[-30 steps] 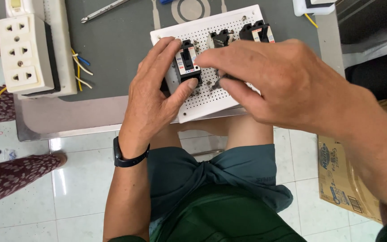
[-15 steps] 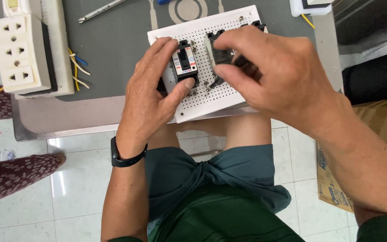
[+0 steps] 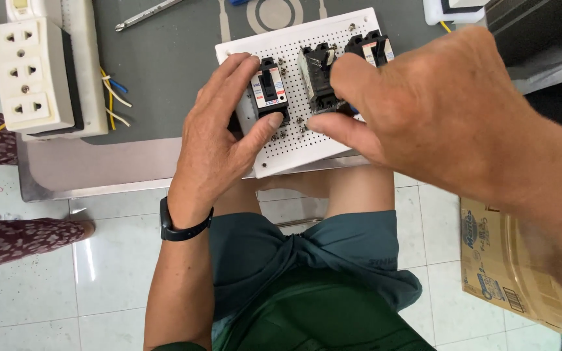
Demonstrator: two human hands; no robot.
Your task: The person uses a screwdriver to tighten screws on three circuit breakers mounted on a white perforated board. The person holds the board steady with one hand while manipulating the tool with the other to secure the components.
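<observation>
While left hand point(image 3: 219, 140) steadies white pegboard point(image 3: 294, 140), right hand point(image 3: 417, 110) grip clamps grey-black breaker point(image 3: 317, 78).

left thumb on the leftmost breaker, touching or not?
Touching. Head view: the left hand has its thumb tip pressed against the leftmost breaker at its lower edge, on the white perforated board.

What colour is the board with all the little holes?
White, seen plainly in the head view: the perforated board under both hands.

Left hand point(image 3: 219, 140) steadies the perforated board point(image 3: 294, 136); right hand point(image 3: 417, 107) pinches the middle breaker point(image 3: 318, 78)
</observation>
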